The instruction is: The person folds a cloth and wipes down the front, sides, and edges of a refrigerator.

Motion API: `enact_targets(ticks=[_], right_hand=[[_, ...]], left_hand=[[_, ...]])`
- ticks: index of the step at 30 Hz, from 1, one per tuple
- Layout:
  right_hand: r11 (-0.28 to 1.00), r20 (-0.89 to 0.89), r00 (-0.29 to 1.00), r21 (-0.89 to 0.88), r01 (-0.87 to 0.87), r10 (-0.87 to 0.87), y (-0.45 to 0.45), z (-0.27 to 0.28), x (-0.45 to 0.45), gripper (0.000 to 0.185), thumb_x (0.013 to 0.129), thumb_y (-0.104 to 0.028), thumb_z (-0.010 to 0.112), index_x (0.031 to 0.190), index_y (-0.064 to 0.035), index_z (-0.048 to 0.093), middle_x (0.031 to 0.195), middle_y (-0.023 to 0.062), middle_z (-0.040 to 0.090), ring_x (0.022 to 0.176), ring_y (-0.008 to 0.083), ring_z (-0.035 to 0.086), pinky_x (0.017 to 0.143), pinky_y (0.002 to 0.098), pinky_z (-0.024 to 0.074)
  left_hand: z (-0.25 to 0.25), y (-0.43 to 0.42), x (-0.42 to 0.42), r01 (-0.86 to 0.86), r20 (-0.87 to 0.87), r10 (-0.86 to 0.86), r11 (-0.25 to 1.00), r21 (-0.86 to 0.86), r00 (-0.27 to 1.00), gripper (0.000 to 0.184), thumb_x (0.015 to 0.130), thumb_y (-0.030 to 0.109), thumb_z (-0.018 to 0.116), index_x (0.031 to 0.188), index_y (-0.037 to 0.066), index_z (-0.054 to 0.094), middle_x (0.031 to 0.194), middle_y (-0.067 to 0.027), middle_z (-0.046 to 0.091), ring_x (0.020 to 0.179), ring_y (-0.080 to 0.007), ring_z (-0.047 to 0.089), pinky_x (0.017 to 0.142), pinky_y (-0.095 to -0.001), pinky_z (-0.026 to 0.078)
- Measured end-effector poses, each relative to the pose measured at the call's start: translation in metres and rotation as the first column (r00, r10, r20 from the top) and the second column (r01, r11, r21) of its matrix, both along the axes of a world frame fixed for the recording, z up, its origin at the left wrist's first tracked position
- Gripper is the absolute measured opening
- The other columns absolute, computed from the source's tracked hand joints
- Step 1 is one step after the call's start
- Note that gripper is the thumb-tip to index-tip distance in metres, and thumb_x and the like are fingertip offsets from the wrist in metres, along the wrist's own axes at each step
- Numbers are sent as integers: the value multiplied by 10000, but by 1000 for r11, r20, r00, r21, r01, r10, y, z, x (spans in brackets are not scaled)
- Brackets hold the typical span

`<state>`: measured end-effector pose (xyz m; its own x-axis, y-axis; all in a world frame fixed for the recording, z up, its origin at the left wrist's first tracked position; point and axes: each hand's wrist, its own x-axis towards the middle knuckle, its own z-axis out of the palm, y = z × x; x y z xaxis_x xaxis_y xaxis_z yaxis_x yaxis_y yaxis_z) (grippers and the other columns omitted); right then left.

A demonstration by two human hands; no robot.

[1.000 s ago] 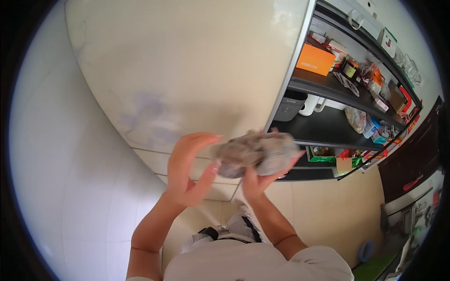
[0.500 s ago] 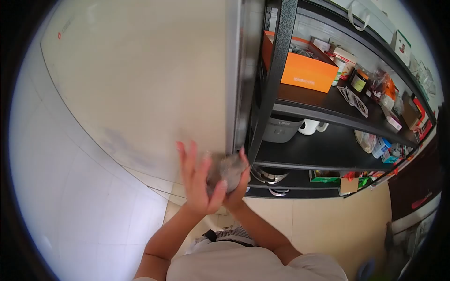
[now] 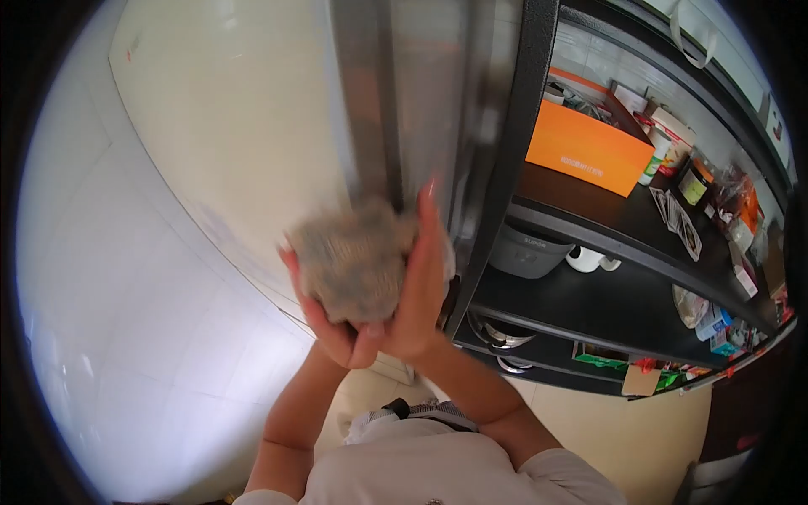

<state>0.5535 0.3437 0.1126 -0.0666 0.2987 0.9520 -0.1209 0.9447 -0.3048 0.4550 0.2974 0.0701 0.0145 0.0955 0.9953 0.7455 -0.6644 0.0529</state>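
Note:
A bunched, textured grey-beige cloth (image 3: 353, 261) is held up in front of me, blurred by motion. My left hand (image 3: 324, 324) cups its left side and underside, thumb beneath it. Against its right side presses my right hand (image 3: 419, 290), with a finger pointing up. Something pale and partly hidden shows behind the right hand; I cannot make out what. Just beyond the cloth stands a tall cream-white panel (image 3: 236, 126), like a fridge front, with a faint grey smudge low on its left side.
A black metal shelf rack (image 3: 526, 109) stands on the right. It bears an orange box (image 3: 589, 147), fanned cards (image 3: 675, 220), a jar (image 3: 695, 183), a grey pot (image 3: 528, 251) and a white mug (image 3: 589, 259). Pale floor tiles (image 3: 581, 429) lie below.
The left hand, earlier open with fingers spread beside the cloth, now closes on it. Both hands and the cloth have risen and shifted left. The view has turned, so the rack sits further right.

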Motion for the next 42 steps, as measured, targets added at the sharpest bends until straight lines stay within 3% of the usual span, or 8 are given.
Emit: enact_targets(ticks=[6, 17, 24, 29, 32, 34, 39, 42], right_hand=[[988, -14, 994, -107, -113, 112, 3, -129, 4, 700, 857, -288, 546, 1402, 12, 225, 1394, 330, 281, 1262, 485, 336, 1041, 558, 248], [970, -3, 979, 131, -203, 205, 30, 41, -4, 783, 822, -339, 535, 1418, 32, 189, 1408, 346, 231, 1264, 515, 307, 1028, 571, 259], [986, 54, 986, -70, -152, 156, 16, -107, 10, 674, 876, -360, 503, 1412, -42, 244, 1361, 348, 317, 1211, 504, 393, 996, 584, 304], [988, 136, 984, -116, -99, 115, 6, -239, 11, 720, 864, -366, 539, 1405, -30, 204, 1360, 339, 321, 1216, 485, 394, 998, 570, 310], [990, 130, 982, -55, -133, 139, 17, -226, 11, 870, 750, -354, 701, 1362, 64, 245, 1339, 311, 362, 1224, 449, 389, 1031, 526, 274], [991, 176, 978, -86, -98, 112, 14, -178, 8, 662, 924, -400, 411, 1425, -49, 159, 1387, 322, 295, 1234, 500, 366, 995, 590, 301], [974, 36, 977, 76, -214, 212, 31, -7, -1, 622, 894, -372, 445, 1399, -45, 286, 1395, 324, 295, 1263, 480, 351, 992, 592, 292], [970, -62, 976, 141, -197, 207, 30, -4, -7, 625, 873, -333, 486, 1394, -45, 296, 1376, 324, 330, 1233, 478, 397, 980, 584, 313]], left_hand=[[-132, -15, 18, -264, -51, 260, 959, -106, 964, 683, 847, 191, 408, 1422, 9, 88, 1420, -379, 68, 1285, -577, 159, 1022, -661, 175], [68, 3, 24, -179, 148, 184, 983, -49, 972, 849, 808, 220, 446, 1448, 30, -79, 1473, -318, -27, 1371, -461, -6, 1090, -553, 44], [-131, 0, 13, -112, 61, 111, 994, 4, 992, 804, 771, 193, 454, 1464, 115, 55, 1474, -295, 61, 1328, -537, 99, 1059, -638, 58], [-235, -35, 23, -194, 3, 219, 871, -451, 976, 852, 779, 152, 507, 1440, 14, -13, 1440, -340, 149, 1291, -585, 159, 1040, -656, 49], [-220, -36, 24, -242, 8, 273, 865, -440, 962, 855, 832, 203, 453, 1426, 34, -140, 1422, -387, -12, 1332, -536, 46, 1047, -632, -2], [-181, -27, 17, -285, -5, 307, 878, -386, 952, 866, 880, 260, 414, 1400, 53, -246, 1437, -342, -178, 1348, -507, -72, 1058, -598, -40], [8, 4, 42, -228, 408, 266, 964, -139, 874, 895, 867, 436, 447, 1439, 141, -175, 1517, -173, -60, 1392, -316, 98, 1119, -490, 111], [13, 6, 41, -213, 415, 241, 970, -115, 877, 856, 868, 430, 419, 1445, 172, -158, 1514, -166, 0, 1376, -318, 153, 1119, -490, 125]])
